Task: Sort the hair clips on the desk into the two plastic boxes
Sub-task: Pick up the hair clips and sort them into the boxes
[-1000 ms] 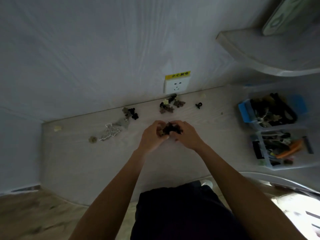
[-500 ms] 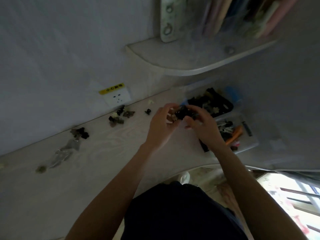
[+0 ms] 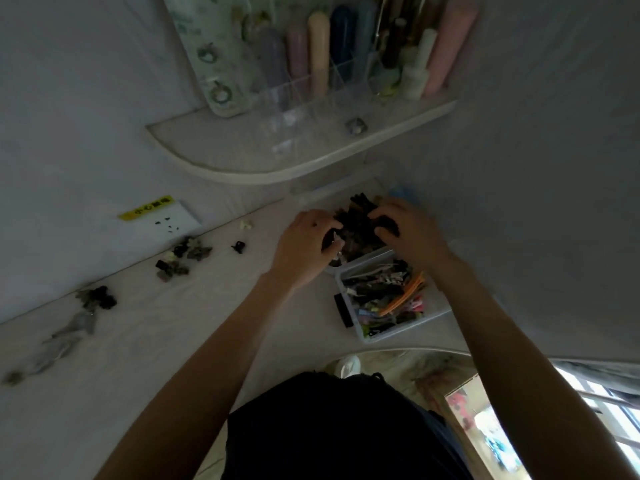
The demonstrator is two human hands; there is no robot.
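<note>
Left hand: the left hand (image 3: 304, 245) sits at the near-left rim of the far box; fingers curled inward, dark pieces at the fingertips; whether they pinch a clip or only press into the heap cannot be told.

Right hand: the right hand (image 3: 403, 230) is over the same box from the other side; fingers bent down into the dark pile; grip likewise not readable; dim light and blur hide the fingertips.

Far box: the far box (image 3: 363, 259) lies directly under and between both hands; packed with dark clips (image 3: 358, 223) heaped above its rim.

Near box: the near box (image 3: 408, 329) is just below the right wrist, touching or nearly touching the far box; full of slim, mixed-colour clips, one orange among them.

Clips outside the boxes: all to the left of the left hand; a single small black clip (image 3: 238, 245) nearest; a pale piece (image 3: 246, 224) beyond it by the wall; a mixed cluster (image 3: 181, 259) further left; a dark cluster (image 3: 98, 297) further still; a pale, glittery clip (image 3: 71, 332) and a small stray (image 3: 13, 377) at the far left edge.

Progress: judged well advanced; both boxes hold many clips; current step appears to be the deposit of dark clips in the far box.

Remaining: several small groups on the desk (image 3: 207, 323) are not yet sorted; each needs collection and assignment to one box.
</note>
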